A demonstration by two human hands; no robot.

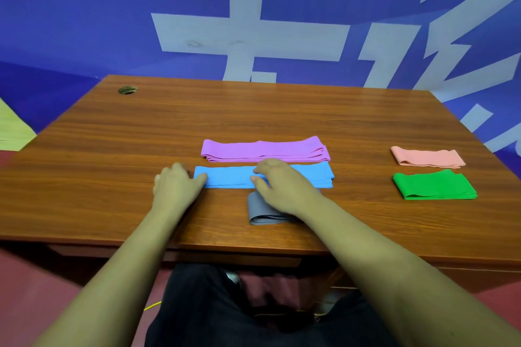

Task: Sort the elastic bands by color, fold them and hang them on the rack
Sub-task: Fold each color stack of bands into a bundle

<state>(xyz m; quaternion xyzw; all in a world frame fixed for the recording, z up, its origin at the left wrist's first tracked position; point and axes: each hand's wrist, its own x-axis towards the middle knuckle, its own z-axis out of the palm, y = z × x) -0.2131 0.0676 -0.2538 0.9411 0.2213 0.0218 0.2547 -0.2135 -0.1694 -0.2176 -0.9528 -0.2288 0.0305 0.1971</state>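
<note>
**A:** What are the hands doing?

**B:** The left hand [177,187] sits at the left end of the flat blue elastic band [306,176], with a fingertip on its corner. The right hand [282,187] has its fingers bent down onto the band's middle. I cannot tell whether either hand pinches the rubber or only presses it.

**A:** And around them?

**B:** Just beyond the fingertips lies a folded purple elastic band [262,151], parallel to the blue one and just beside it. Under the right wrist there is a folded grey elastic band [263,214], partly hidden. Well off to the right of the right hand are a folded salmon-pink elastic band [427,158] and, nearer the person, a folded green elastic band [434,186], a little apart from each other. Everything lies on the brown wood-grain worktop [112,149]. No rack shows.

**A:** So which step is this?

**B:** Folding the blue one, I judge, with hanging not yet begun. To do it well, use the right hand's spot as the hinge and carry the left end across to meet the far end. Line up the long edges before flattening the crease. Lift without stretching, since thin rubber likely springs back and skews. Also keep the right forearm from dragging the grey band.
</note>
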